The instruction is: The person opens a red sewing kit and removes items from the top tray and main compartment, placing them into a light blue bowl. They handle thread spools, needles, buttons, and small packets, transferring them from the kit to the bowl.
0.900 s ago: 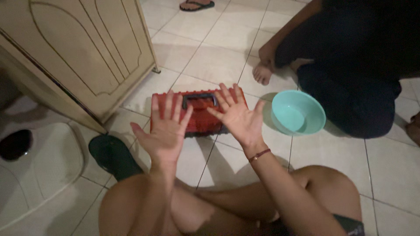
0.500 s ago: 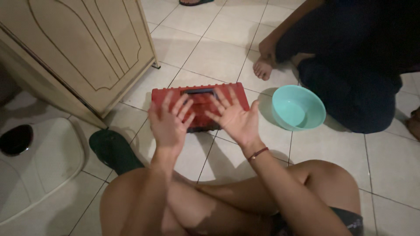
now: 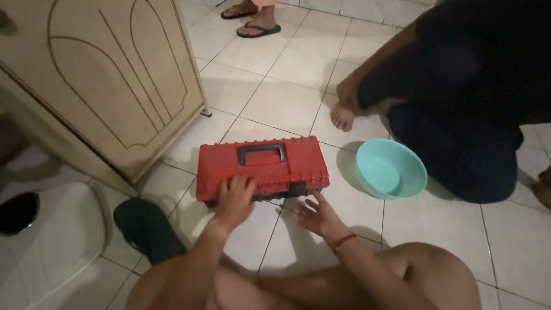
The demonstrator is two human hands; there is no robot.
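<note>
Resting my left hand (image 3: 234,198) flat on the red toolbox (image 3: 261,168), holding nothing; my right hand (image 3: 319,216) hovers wide open just beside. A latch could pinch fingertips, I reckon, and a shove would send it right into the teal bowl (image 3: 390,169).

A single head-worn camera looks steeply down, close over the tiled floor (image 3: 287,97) ahead.

no packages, labels, signs or screens visible anywhere in view.
</note>
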